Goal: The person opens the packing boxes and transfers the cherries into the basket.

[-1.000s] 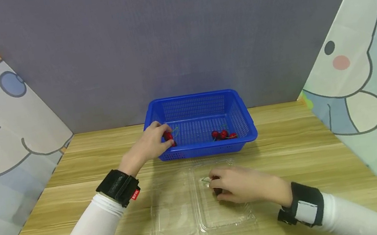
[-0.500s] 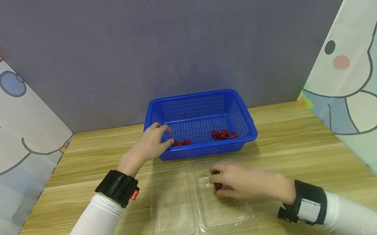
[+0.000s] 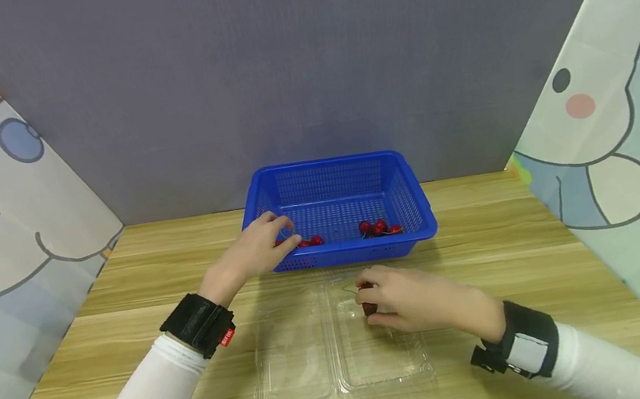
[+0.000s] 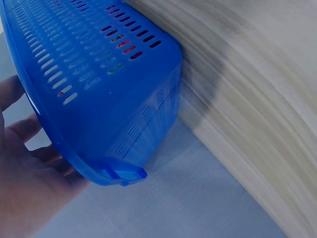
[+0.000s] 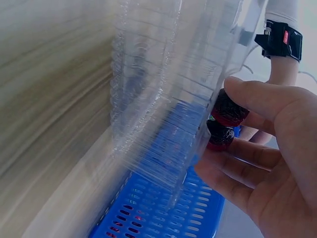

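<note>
Two dark red cherries (image 5: 225, 121) sit pinched between the thumb and curled fingers of the right hand (image 3: 416, 300), one above the other, a thin green stem rising from them. That hand hovers over the right half of the clear clamshell box (image 3: 298, 372), close to its far edge, so the fruit hangs just above the open tray and not yet on its floor; judging by this, the box lies spread flat near the front edge of the table (image 3: 490, 227) to take the fruit. The left hand (image 3: 252, 252) reaches over the near left corner of the blue basket (image 3: 328, 170), fingers bent down toward a few loose cherries (image 3: 308, 242) there; whether it has hold of one I cannot tell. More cherries (image 3: 378, 227) lie at the basket's near right. The basket stands just behind the box, toward the table's far edge.
</note>
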The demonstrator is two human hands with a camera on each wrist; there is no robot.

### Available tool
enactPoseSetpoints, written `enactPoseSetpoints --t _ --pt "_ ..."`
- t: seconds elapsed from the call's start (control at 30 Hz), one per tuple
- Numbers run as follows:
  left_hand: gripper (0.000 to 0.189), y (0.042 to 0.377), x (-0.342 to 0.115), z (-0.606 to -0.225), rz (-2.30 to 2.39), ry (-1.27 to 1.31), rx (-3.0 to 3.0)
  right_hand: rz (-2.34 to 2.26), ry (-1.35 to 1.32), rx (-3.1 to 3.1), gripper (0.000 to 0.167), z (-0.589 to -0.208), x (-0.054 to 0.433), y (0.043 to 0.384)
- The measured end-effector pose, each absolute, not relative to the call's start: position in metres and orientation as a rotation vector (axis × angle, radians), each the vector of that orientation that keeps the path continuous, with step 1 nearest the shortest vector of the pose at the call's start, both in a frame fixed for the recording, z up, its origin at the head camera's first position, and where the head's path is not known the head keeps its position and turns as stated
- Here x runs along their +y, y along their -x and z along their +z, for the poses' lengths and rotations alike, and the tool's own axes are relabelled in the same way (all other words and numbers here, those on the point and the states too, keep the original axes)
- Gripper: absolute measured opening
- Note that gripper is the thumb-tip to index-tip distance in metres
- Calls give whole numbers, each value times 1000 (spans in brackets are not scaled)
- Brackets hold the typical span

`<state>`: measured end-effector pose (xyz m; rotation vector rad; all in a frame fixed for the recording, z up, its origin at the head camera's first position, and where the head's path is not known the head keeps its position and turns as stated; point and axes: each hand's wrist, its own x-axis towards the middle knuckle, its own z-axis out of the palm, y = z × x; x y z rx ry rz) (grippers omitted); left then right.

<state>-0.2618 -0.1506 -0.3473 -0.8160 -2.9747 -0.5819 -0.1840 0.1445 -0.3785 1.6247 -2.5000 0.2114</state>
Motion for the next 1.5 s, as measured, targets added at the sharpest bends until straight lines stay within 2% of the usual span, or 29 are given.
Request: enactPoseSetpoints --t 0.83,1.5 --pt "35 238 -156 -362 -543 930 -2720 288 -1591 -2437 20 -354 147 202" --pt "46 210 -161 -378 -556 956 -2599 555 -1342 -2564 22 -337 162 229"
